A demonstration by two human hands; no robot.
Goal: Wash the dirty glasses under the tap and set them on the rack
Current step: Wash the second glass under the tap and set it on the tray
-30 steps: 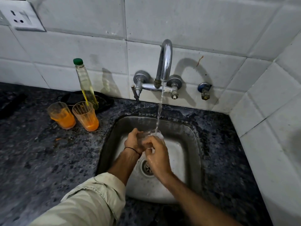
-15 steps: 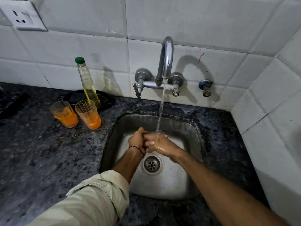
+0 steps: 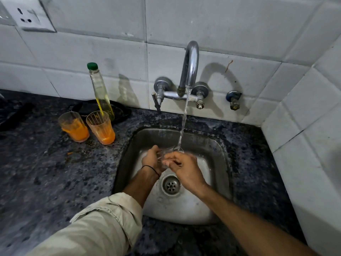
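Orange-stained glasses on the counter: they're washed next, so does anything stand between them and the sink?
Nothing visible. The nearer glass and its neighbour stand left of the sink with bare counter between; the bottle stands behind them.

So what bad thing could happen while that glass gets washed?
The wet clear glass, gripped by the left hand and right hand over the steel sink, might slip and crack. The tap water lands at its rim and may splash the counter. The fuller orange glass and the emptier orange glass stand close together, so grabbing one could tip the other.
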